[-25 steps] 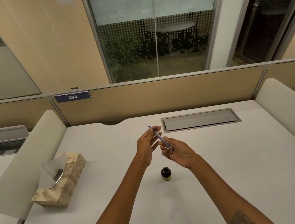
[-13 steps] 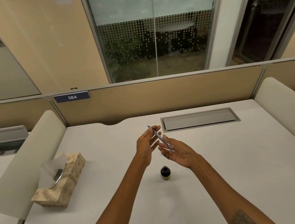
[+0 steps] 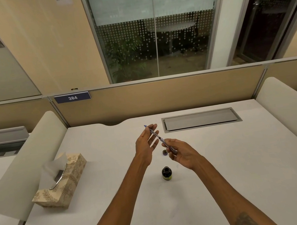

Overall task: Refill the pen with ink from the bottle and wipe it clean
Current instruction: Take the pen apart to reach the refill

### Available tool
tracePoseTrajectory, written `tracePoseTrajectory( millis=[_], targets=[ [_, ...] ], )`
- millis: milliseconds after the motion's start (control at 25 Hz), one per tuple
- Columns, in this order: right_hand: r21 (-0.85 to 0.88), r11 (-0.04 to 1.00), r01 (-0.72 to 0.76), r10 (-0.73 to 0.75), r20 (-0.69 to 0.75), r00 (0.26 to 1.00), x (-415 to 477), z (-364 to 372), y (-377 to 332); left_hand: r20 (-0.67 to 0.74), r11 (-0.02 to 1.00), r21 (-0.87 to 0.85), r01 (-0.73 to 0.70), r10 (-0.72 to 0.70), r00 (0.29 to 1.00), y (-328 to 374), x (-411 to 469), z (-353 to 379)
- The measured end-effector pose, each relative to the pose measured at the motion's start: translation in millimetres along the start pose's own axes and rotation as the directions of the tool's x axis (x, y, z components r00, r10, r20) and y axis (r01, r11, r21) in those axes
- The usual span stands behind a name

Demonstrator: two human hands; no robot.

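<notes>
A slim pen (image 3: pixel 158 138) with a blue tip is held slantwise above the white desk (image 3: pixel 243 156), its tip pointing up and to the left. My left hand (image 3: pixel 146 144) grips its upper part with the fingertips. My right hand (image 3: pixel 181 153) holds its lower end. A small dark ink bottle (image 3: pixel 166 173) stands open on the desk below my hands. Its small round cap (image 3: pixel 164 152) lies on the desk just behind it, partly hidden by my right hand.
A patterned tissue box (image 3: pixel 62 182) with a tissue sticking out sits at the left. A grey cable hatch (image 3: pixel 201 119) is set into the desk at the back. Curved white dividers (image 3: pixel 27 164) flank both sides, and a beige partition closes the back.
My hands have drawn slightly apart along the pen, and the cap on the desk behind the bottle now shows. The bottle and tissue box have not moved.
</notes>
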State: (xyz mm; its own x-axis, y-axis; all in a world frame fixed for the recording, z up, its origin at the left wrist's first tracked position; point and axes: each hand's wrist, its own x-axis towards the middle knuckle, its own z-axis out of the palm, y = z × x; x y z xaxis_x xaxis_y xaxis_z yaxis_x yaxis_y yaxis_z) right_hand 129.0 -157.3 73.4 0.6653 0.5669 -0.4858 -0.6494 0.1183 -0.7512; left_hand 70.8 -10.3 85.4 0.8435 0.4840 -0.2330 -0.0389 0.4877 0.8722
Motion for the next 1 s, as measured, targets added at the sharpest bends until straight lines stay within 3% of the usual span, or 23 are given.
tracePoseTrajectory(
  millis=[200,400,680,840,1000],
  targets=[
    [0.037,0.999,0.019,-0.018,-0.018,1.000,-0.2,-6.5,5.1,-0.060,0.988,-0.156,0.003,-0.013,0.998,3.6,2.5,-7.0],
    [0.201,0.980,-0.006,-0.002,0.038,0.999,2.6,4.8,6.9,0.010,0.987,-0.161,0.025,-0.024,1.000,-7.0,-2.4,-2.7],
    [0.070,0.997,0.040,-0.041,0.025,0.999,-1.4,13.7,16.9,0.057,0.970,-0.235,0.070,-0.058,0.997,-18.2,-10.5,3.1],
    [0.120,0.986,0.112,-0.100,-0.100,0.990,1.2,14.1,26.2,0.051,0.964,-0.255,0.078,-0.067,0.996,-25.9,-11.9,5.0],
    [0.139,0.982,0.132,-0.126,-0.049,0.991,-1.0,12.1,32.2,0.022,0.961,-0.270,0.065,-0.061,0.998,-31.2,-10.7,3.4]
  ],
)
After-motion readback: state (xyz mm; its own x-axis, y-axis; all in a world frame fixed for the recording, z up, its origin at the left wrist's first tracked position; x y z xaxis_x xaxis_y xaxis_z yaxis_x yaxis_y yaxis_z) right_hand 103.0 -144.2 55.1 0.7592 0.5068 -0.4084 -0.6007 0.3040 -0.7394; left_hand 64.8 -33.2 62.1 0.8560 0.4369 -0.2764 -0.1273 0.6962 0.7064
